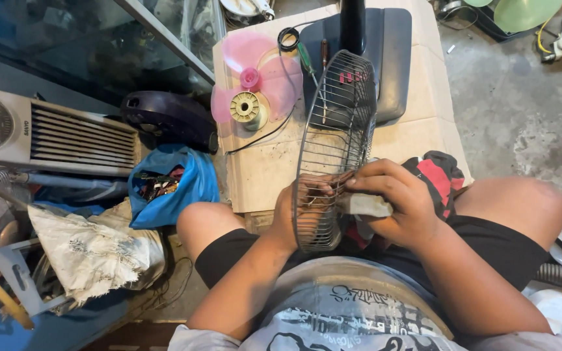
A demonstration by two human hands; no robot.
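Head view shows the wire fan guard (335, 146) standing on edge at centre frame, above your lap. Your left hand (297, 211) clasps its lower rim; your right hand (395, 198) presses what looks like a pale cloth (367, 205) against the wires. The pink fan blade (253, 81) lies on the table (424, 123) upper left of the guard.

fan blade (255, 81) left of fan grille (336, 130)

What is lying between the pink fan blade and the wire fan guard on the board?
In the head view, between the pink fan blade and the wire fan guard lie a thin black cable and a green-handled screwdriver.
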